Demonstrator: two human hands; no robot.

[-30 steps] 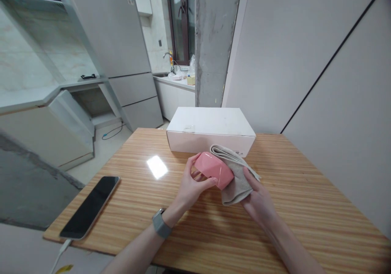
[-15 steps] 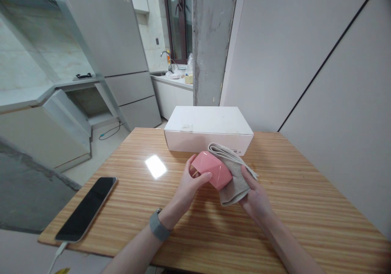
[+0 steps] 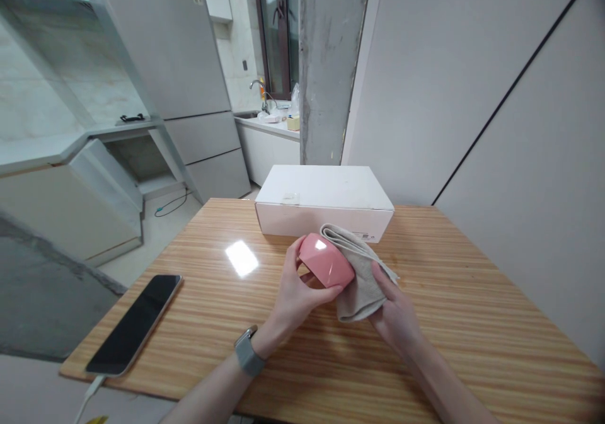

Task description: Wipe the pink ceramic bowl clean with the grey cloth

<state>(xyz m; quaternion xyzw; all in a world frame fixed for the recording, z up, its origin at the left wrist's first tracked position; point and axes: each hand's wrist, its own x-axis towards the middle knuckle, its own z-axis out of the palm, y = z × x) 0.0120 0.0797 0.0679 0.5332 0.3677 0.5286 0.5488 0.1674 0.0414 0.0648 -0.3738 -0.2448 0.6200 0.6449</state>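
Observation:
Between my two hands is a glossy pink faceted object [image 3: 326, 261], hollow on its near side, perhaps a cup or small bowl. My left hand [image 3: 300, 288] grips it by the rim, thumb along the lower edge and fingers behind. A folded grey cloth [image 3: 362, 279] is pinched in my right hand [image 3: 397, 314], with the thumb on top and the other fingers beneath. The cloth presses against the right side of the pink object. Both are held above the wooden table [image 3: 463, 298].
A closed white box [image 3: 326, 188] stands at the table's back edge, just beyond my hands. On the left lies a black-screened phone [image 3: 135, 323] with a white cable plugged in. A pale wall [image 3: 472, 65] rises along the right side.
My left hand has turned the pink object, so its hollow side faces me more and its thumb now reaches further right. The cloth has stayed against it, shifting slightly left.

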